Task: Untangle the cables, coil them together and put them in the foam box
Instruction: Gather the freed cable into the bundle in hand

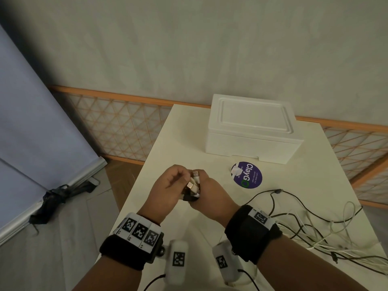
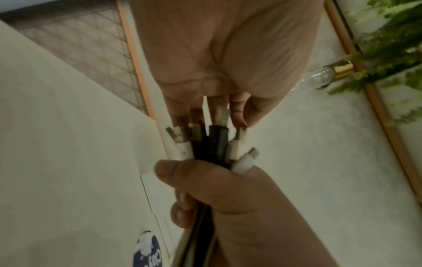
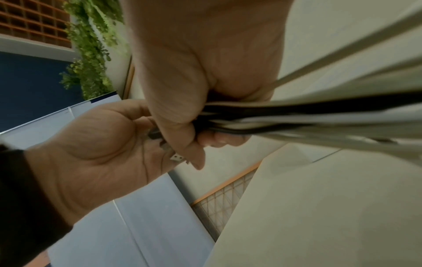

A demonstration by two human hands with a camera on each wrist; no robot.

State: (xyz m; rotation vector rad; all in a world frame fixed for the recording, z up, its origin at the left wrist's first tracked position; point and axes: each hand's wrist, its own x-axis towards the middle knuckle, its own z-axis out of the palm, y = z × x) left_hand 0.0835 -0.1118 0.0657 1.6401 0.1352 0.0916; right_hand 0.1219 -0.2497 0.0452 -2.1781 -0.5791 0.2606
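At the middle of the white table (image 1: 180, 141), my right hand (image 1: 212, 192) grips a bundle of black and white cables just below their plugs (image 1: 192, 185). My left hand (image 1: 172, 183) curls its fingertips and thumb round the plug tips. The left wrist view shows the left fingers (image 2: 180, 115) on the metal plug ends (image 2: 214, 140) and the right hand (image 2: 228, 189) fisted below. From the right wrist, the cables (image 3: 297, 112) run out of the right fist (image 3: 182, 81) beside the left palm (image 3: 102, 144). Their loose lengths (image 1: 315, 229) sprawl tangled at right. The white foam box (image 1: 252, 131) stands behind, lid on.
A round purple sticker (image 1: 247, 175) lies on the table between my hands and the box. The table's left edge runs close to my left wrist, with floor below. A dark folded umbrella (image 1: 60, 196) lies on the floor at left. A lattice fence (image 1: 117, 127) runs behind.
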